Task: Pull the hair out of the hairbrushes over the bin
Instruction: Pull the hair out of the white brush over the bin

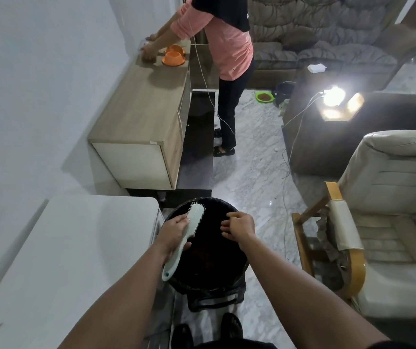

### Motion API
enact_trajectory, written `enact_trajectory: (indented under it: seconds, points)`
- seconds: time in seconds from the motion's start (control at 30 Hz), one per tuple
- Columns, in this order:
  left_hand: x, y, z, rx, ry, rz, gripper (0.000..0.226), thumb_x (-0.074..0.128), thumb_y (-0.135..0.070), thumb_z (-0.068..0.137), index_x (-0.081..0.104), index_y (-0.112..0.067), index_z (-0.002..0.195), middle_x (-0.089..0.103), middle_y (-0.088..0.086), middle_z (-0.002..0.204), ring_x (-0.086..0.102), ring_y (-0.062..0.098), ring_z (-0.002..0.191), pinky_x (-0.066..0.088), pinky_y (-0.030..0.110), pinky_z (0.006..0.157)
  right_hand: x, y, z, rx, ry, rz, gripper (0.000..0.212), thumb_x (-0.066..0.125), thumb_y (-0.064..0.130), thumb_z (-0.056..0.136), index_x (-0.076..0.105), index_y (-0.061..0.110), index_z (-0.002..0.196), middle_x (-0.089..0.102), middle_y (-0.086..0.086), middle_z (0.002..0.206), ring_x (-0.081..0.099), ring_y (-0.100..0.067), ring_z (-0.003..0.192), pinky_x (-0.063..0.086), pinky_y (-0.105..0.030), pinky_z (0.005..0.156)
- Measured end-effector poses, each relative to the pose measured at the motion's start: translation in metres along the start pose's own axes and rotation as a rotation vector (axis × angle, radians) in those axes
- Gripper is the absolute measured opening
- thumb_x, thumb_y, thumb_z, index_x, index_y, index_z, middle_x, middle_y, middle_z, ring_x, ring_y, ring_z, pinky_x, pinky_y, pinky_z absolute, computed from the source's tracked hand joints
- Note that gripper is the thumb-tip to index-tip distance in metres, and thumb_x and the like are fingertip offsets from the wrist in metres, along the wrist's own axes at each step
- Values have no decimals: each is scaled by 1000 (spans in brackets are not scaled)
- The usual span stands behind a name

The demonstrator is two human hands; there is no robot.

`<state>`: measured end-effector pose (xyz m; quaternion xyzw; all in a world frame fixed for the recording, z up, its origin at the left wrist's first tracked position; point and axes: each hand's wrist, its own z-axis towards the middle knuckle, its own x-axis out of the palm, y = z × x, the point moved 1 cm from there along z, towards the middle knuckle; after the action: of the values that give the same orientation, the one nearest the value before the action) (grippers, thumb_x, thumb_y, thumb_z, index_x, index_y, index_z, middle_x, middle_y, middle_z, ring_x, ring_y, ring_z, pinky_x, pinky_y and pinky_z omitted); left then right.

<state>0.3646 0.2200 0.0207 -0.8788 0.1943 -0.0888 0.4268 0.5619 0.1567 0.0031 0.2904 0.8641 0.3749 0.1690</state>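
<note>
A pale mint-white hairbrush (192, 224) is held over the round black bin (209, 273), its bristled head pointing up and away, its handle slanting down toward me. My left hand (174, 233) grips the brush around its neck. My right hand (238, 226) hovers over the bin's right side, a little apart from the brush, fingertips pinched together; whether hair is between them is too small to tell. The inside of the bin is dark.
A white table (63, 260) stands at my left, touching the bin's side. A wooden cabinet (146, 117) lies beyond, where another person (227, 46) works by orange bowls (173, 57). An armchair (378, 222) is on the right; cables cross the marble floor.
</note>
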Motion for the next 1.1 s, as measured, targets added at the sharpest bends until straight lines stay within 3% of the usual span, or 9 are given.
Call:
enact_trajectory:
  seconds: [0.17, 0.27, 0.4, 0.47, 0.6, 0.73, 0.83, 0.97, 1.1]
  points:
    - [17, 1, -6, 120, 144, 238, 43, 69, -29, 99, 53, -27, 139, 74, 11, 116, 74, 23, 91, 58, 29, 56, 24, 6, -8, -72, 250, -145, 29, 83, 34, 87, 75, 17, 109, 72, -3, 98, 68, -14, 83, 58, -27, 59]
    - [28, 2, -6, 186, 160, 397, 41, 76, -29, 92, 61, -21, 129, 78, 3, 109, 77, 21, 90, 60, 32, 58, 21, 4, 3, -64, 168, -210, 16, 82, 26, 87, 76, 12, 85, 68, -6, 75, 63, -19, 67, 52, -27, 56]
    - [29, 3, -3, 249, 121, 560, 35, 82, -32, 84, 70, -16, 113, 80, 0, 100, 77, 21, 86, 63, 32, 57, 5, 8, 19, -2, 33, -173, 15, 83, 21, 84, 76, 10, 75, 73, -4, 68, 69, -24, 70, 62, -42, 75]
    - [22, 6, 0, 238, 89, 570, 31, 83, -33, 84, 74, -16, 108, 79, 1, 98, 77, 20, 83, 62, 31, 56, -8, 15, 20, 24, -30, -117, 14, 79, 15, 87, 73, 11, 76, 74, -2, 64, 71, -20, 70, 61, -37, 74]
    - [4, 9, 6, 159, -37, 402, 25, 78, -30, 92, 77, -8, 102, 74, 8, 95, 72, 20, 81, 64, 34, 59, -22, 24, 21, -44, -52, -234, 13, 64, 11, 98, 75, 3, 98, 78, -6, 74, 72, -15, 64, 53, -25, 56]
    - [9, 3, 5, 45, -35, 168, 23, 73, -29, 96, 78, -7, 102, 72, 11, 100, 71, 23, 83, 66, 37, 65, 0, 18, 0, -88, 203, -212, 20, 66, 25, 101, 69, 16, 119, 77, -7, 100, 70, -16, 72, 56, -27, 59]
    - [18, -4, 5, 24, -18, 67, 21, 73, -30, 96, 78, -9, 99, 75, 15, 100, 72, 24, 81, 62, 31, 58, 13, 11, -4, -158, 200, -146, 22, 76, 22, 95, 74, 12, 115, 74, -8, 93, 70, -17, 66, 59, -27, 57]
    - [22, -2, 7, 4, 8, 37, 24, 74, -31, 95, 79, -7, 96, 75, 16, 94, 72, 23, 75, 59, 28, 54, 15, 11, 2, -84, 42, -57, 14, 65, 7, 98, 75, 3, 90, 71, -12, 75, 68, -18, 55, 61, -30, 57]
    - [30, -4, 5, -22, 6, -82, 27, 73, -28, 96, 77, -2, 100, 75, 16, 88, 71, 21, 68, 59, 28, 53, 17, 18, 4, -30, -54, 4, 17, 56, 9, 100, 71, 3, 93, 71, -13, 76, 64, -20, 52, 57, -31, 54]
